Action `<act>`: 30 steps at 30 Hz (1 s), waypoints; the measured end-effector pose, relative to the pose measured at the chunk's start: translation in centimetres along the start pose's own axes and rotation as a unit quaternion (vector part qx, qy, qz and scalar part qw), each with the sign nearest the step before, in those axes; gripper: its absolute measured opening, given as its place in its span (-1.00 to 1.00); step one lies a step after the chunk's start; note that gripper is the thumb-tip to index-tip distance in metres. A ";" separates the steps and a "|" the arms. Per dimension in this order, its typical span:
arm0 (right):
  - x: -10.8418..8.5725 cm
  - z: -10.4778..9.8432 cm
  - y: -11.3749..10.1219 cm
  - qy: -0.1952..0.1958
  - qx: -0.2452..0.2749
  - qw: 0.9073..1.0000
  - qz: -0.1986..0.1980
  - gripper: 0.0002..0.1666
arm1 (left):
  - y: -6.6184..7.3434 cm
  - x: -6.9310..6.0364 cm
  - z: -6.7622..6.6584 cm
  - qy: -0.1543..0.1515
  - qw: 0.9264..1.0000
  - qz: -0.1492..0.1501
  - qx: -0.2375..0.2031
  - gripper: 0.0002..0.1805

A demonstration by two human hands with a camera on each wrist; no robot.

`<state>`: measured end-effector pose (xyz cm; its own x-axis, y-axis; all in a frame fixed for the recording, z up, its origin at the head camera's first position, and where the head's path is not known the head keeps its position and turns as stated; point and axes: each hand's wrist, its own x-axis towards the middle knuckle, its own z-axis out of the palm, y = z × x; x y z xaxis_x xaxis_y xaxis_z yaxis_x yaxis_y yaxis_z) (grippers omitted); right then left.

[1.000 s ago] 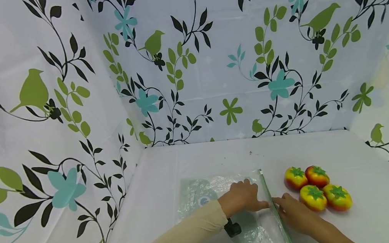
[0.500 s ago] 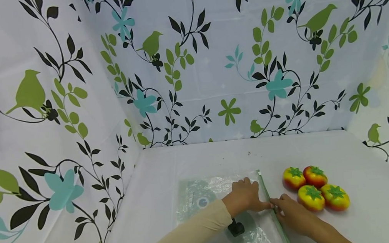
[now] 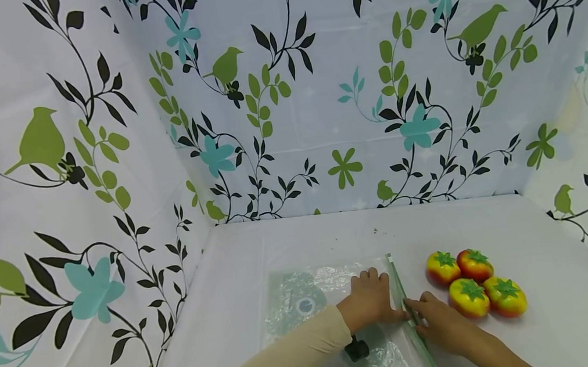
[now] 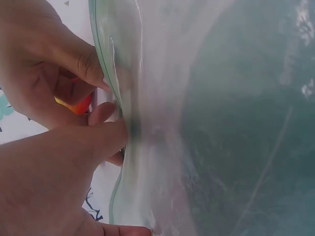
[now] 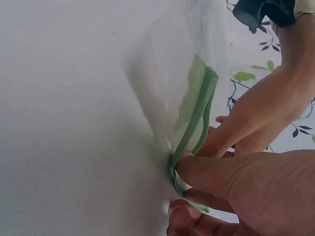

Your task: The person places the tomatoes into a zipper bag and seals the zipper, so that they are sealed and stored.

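together, both hands (image 3: 371,300) (image 3: 444,321) touch the plastic bag's (image 3: 331,285) green edge (image 3: 396,282).

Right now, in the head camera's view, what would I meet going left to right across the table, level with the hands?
Left part of the clear plastic bag → tan sleeve → left hand → green strip → right hand → four red-and-yellow fruits.

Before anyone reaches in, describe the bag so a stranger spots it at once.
On the white table, find the four toy fruits; to their left lies the clear zip bag. The left hand and right hand meet at its green zip strip. Unlike the round, brightly coloured fruits, it is thin and transparent.
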<state>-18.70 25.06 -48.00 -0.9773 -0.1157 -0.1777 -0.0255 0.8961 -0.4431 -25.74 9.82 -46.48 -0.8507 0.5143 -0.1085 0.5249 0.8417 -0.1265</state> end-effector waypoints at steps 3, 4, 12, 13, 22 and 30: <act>0.1 0.1 0.1 0.002 -0.004 1.000 -0.006 -0.29 | -0.2 -0.3 0.0 0.008 1.000 -0.003 0.009 -0.04; 0.1 0.1 0.1 0.001 -0.003 1.000 -0.005 -0.29 | -0.3 -0.4 0.0 0.011 1.000 -0.005 0.015 -0.04; 0.1 -0.2 0.0 -0.008 -0.011 1.000 -0.005 -0.22 | -1.4 -1.0 0.5 0.014 0.999 -0.014 0.029 0.04; 0.1 -0.2 0.1 -0.009 -0.013 1.000 -0.008 -0.22 | -1.6 -1.1 0.5 0.012 0.999 -0.013 0.027 0.04; 0.2 -0.2 0.2 -0.010 -0.024 1.000 -0.014 -0.22 | -3.3 -2.3 0.4 0.009 1.000 -0.019 0.012 0.00; 0.1 -0.2 0.3 -0.011 -0.021 1.000 -0.020 -0.22 | -4.9 -2.9 0.6 -0.016 0.998 -0.039 -0.041 -0.04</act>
<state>-18.81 25.40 -47.92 -0.9704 -0.1605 -0.1802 -0.0732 0.9074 -0.4139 -25.88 4.12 -46.12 -0.8868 0.4424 -0.1336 0.4523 0.8902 -0.0543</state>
